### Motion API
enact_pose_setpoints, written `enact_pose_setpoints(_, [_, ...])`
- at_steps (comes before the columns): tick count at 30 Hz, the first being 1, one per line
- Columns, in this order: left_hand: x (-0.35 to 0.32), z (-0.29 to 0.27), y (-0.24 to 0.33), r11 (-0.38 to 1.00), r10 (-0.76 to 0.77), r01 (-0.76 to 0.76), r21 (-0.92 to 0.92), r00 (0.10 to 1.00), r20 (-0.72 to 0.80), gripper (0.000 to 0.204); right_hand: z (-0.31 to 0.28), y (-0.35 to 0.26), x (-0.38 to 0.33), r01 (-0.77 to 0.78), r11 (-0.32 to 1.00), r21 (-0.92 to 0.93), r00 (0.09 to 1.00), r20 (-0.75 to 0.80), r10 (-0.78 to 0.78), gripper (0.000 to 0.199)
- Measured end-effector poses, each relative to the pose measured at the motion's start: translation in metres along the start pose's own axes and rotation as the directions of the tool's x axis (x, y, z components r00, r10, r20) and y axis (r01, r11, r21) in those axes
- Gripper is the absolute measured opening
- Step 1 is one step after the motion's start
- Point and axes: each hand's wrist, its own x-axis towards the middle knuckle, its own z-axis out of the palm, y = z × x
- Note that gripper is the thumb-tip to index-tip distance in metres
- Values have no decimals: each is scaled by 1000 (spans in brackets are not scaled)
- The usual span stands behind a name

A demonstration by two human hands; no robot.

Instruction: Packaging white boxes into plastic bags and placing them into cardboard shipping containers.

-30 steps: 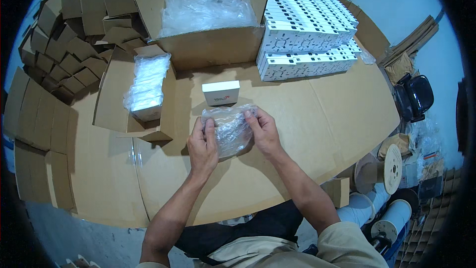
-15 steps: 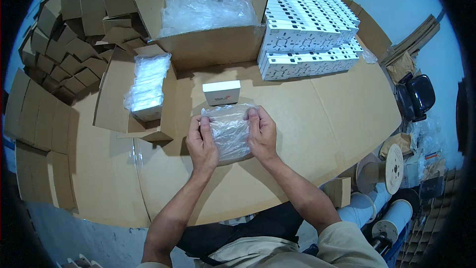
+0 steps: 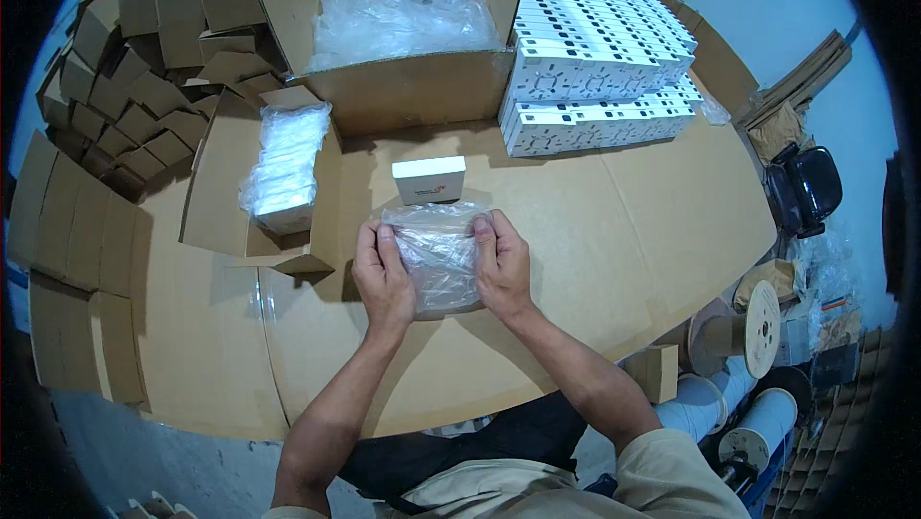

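Note:
Between my two hands is a crinkled clear plastic bag (image 3: 436, 255), held by its two sides above the cardboard-covered table. My left hand (image 3: 384, 274) grips the left edge, thumb on top. The right edge is pinched by my right hand (image 3: 503, 265), its thumb also on top. Just beyond the bag stands a small white box (image 3: 429, 179) with a small red mark on its front. To the left, an open cardboard carton (image 3: 221, 188) holds a row of plastic-wrapped packets (image 3: 291, 159).
A large open carton (image 3: 422, 87) at the back holds loose clear plastic bags (image 3: 403, 20). Stacked white printed boxes (image 3: 585, 73) fill the back right. Many brown cartons (image 3: 144, 87) pile up on the left. Spools (image 3: 763, 327) stand beyond the table's right edge.
Both hands have shifted slightly left with the plastic bag. The white box and the cartons have stayed in place.

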Motion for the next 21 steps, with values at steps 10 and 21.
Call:
enact_pose_setpoints(10, [0, -3, -4, 985, -53, 67, -158, 995, 88, 23, -1, 6, 6, 18, 986, 168, 999, 34, -24, 26])
enact_pose_setpoints(21, [2, -1, -3, 989, -27, 29, -145, 1000, 10, 20, 7, 0, -1, -80, 984, 160, 996, 52, 73, 27])
